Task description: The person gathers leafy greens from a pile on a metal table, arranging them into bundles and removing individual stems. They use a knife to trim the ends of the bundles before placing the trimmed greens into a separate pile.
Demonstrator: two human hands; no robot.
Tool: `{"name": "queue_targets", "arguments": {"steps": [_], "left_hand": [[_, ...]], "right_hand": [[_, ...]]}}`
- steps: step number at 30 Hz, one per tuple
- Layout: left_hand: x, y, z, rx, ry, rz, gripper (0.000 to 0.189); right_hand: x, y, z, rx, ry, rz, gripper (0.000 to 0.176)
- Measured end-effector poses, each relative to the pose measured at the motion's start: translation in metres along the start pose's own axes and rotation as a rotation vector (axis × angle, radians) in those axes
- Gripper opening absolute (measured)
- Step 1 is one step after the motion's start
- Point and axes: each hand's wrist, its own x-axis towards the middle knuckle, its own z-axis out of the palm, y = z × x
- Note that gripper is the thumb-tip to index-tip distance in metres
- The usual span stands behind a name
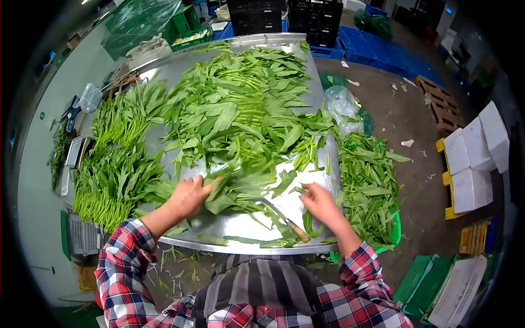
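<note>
My left hand (pixel 188 195) is closed round a bunch of leafy greens (pixel 221 198) with long green stems, partly blurred by motion, low over the metal table (pixel 268 227). On the right, my right hand (pixel 320 205) is just above the tabletop, its thumb and fingers apart, a small leaf close to the fingertips. Between the hands lies a knife (pixel 298 230) with a wooden handle, its curved blade partly under stems. Beyond them a large heap of the same greens (pixel 235 104) covers the middle of the table.
Bundled greens (pixel 117 175) are stacked along the left side. A green basket (pixel 396 229) full of loose leaves stands by the table's right edge, with a clear plastic bag (pixel 342 106) behind it. White boxes (pixel 470 188) are farther right; black crates (pixel 254 19) are at the back.
</note>
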Motion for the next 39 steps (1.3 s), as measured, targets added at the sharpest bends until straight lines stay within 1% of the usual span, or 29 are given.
{"name": "queue_targets", "arguments": {"steps": [2,4,5,6,7,9,11,12,13,14,15,16,18,20,22,23,25,27,29,31,33,34,35,37,38,39], "left_hand": [[0.004,-0.006,-0.027,0.186,0.103,0.008,0.063],[0.0,-0.006,-0.041,0.243,0.097,0.052,0.064],[0.0,-0.004,-0.049,0.269,0.114,0.076,0.064],[0.0,-0.002,-0.056,0.296,0.133,0.102,0.065],[0.0,-0.002,-0.063,0.31,0.091,0.136,0.064],[0.004,0.001,-0.073,0.338,0.146,0.216,0.064],[0.006,0.001,-0.078,0.337,0.169,0.261,0.062],[0.005,-0.003,-0.081,0.314,0.196,0.274,0.062],[0.001,-0.009,-0.084,0.293,0.223,0.281,0.061],[-0.003,-0.015,-0.085,0.27,0.25,0.28,0.061],[-0.01,-0.023,-0.085,0.23,0.285,0.275,0.06],[-0.017,-0.03,-0.09,0.248,0.279,0.267,0.059],[-0.032,-0.043,-0.091,0.291,0.318,0.257,0.059],[-0.04,-0.05,-0.088,0.321,0.367,0.254,0.06],[-0.04,-0.05,-0.093,0.301,0.417,0.279,0.059],[-0.04,-0.05,-0.095,0.301,0.426,0.283,0.06],[-0.037,-0.049,-0.097,0.305,0.454,0.293,0.06],[-0.031,-0.045,-0.104,0.313,0.488,0.337,0.062],[-0.021,-0.04,-0.12,0.388,0.51,0.408,0.065],[-0.009,-0.033,-0.138,0.517,0.511,0.509,0.068],[-0.01,-0.036,-0.145,0.538,0.515,0.49,0.069],[-0.01,-0.037,-0.149,0.549,0.516,0.48,0.07],[-0.013,-0.043,-0.146,0.548,0.507,0.44,0.069],[-0.025,-0.059,-0.139,0.522,0.473,0.34,0.065],[-0.027,-0.061,-0.139,0.413,0.55,0.287,0.063],[-0.026,-0.063,-0.139,0.422,0.572,0.307,0.062]], "right_hand": [[0.001,0.004,0.007,-0.24,0.018,-0.154,0.019],[0.008,-0.026,0.002,-0.143,0.245,-0.272,0.016],[0.01,-0.049,-0.002,-0.098,0.228,-0.284,0.023],[0.015,-0.072,0.0,-0.125,0.233,-0.42,0.03],[0.02,-0.093,0.005,-0.16,0.219,-0.548,0.032],[0.031,-0.121,0.032,-0.266,0.133,-0.765,0.036],[0.041,-0.125,0.052,-0.269,0.089,-0.84,0.04],[0.042,-0.122,0.053,-0.192,0.076,-0.843,0.042],[0.042,-0.117,0.046,-0.075,0.072,-0.821,0.035],[0.039,-0.108,0.04,-0.044,0.128,-0.782,0.024],[0.037,-0.098,0.031,-0.011,0.17,-0.711,0.022],[0.035,-0.085,0.019,0.082,0.194,-0.584,0.021],[0.032,-0.058,-0.004,0.391,0.192,-0.256,0.019],[0.033,-0.028,-0.022,0.81,0.184,0.016,0.019],[0.041,-0.003,-0.03,1.11,0.13,0.125,0.02],[0.048,0.01,-0.028,1.169,0.09,0.135,0.026],[0.047,-0.022,-0.031,1.368,-0.182,0.127,0.04],[0.059,-0.013,-0.01,1.458,-0.451,0.094,0.054],[0.081,-0.022,-0.004,0.866,-0.58,0.052,0.059],[0.072,-0.092,-0.002,0.388,-0.492,-0.041,0.051],[0.06,-0.112,-0.005,0.631,-0.358,-0.073,0.037],[0.055,-0.114,-0.007,0.789,-0.254,0.012,0.03],[0.053,-0.111,-0.009,0.958,-0.123,0.109,0.029],[0.049,-0.086,-0.018,1.365,-0.026,0.134,0.023],[0.047,-0.086,-0.025,1.44,-0.025,0.106,0.021],[0.044,-0.087,-0.032,1.516,-0.026,0.078,0.019]]}}
